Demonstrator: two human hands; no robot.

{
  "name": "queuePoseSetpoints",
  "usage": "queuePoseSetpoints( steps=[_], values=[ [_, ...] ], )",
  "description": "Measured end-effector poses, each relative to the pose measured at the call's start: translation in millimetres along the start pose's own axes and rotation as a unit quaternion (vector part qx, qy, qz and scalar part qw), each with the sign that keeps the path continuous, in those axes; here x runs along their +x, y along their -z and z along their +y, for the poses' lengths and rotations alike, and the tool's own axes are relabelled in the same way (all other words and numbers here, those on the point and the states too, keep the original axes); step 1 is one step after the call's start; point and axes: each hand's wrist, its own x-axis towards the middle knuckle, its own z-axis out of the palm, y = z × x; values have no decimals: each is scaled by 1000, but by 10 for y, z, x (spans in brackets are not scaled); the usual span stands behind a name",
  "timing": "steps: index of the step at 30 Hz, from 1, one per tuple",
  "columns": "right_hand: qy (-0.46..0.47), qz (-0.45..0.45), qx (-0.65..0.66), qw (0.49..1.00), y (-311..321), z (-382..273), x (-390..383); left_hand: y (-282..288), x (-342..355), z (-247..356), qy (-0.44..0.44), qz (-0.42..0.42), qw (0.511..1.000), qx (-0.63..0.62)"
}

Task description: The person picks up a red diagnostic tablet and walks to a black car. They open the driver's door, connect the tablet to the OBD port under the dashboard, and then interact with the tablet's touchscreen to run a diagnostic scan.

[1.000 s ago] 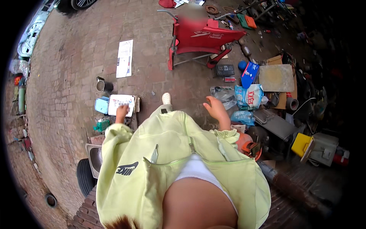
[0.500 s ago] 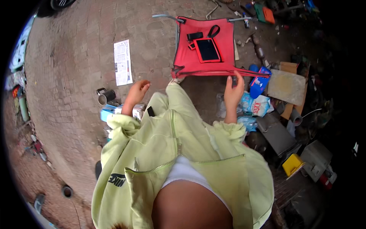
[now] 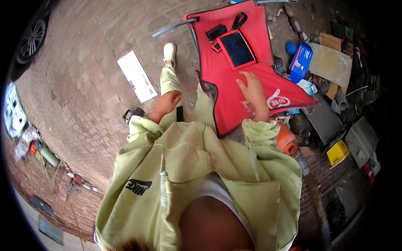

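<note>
A red fabric folding chair (image 3: 243, 94) with a grey tube frame stands in front of me, its cloth back carrying a white printed mark. My right hand (image 3: 253, 90) hovers over the red cloth with fingers spread, holding nothing; whether it touches cannot be told. On the seat lie a tablet-like device (image 3: 237, 49) in a red case, a black case (image 3: 216, 32) with a small red-edged gadget (image 3: 216, 47) beside it, and a black strap (image 3: 239, 21). My left hand (image 3: 169, 101) hangs left of the chair near my thigh, loosely bent and empty.
White printed paper (image 3: 137, 77) lies on the brick floor to the left. A car wheel (image 3: 33, 37) shows far left. Right of the chair are a blue box (image 3: 300, 62), a stained board (image 3: 331, 65), a grey metal case (image 3: 324, 119), a yellow bin (image 3: 337, 153) and an orange machine (image 3: 287, 140).
I have moved closer to the chair, with one foot now out to its left. My right hand has gone from the chair's near edge to over its cloth. The cloth back now spreads wider.
</note>
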Motion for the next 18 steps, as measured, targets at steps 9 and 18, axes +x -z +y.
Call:
queuePoseSetpoints(
  steps=[9,18],
  values=[
    [-286,-10,-13,958,-1716,1622,661,1095,888,-546,75,24,994,-77],
    [-490,268,216,801,-2174,2344,1332,756,2075,-456,28,-100,993,-51]
  ],
)
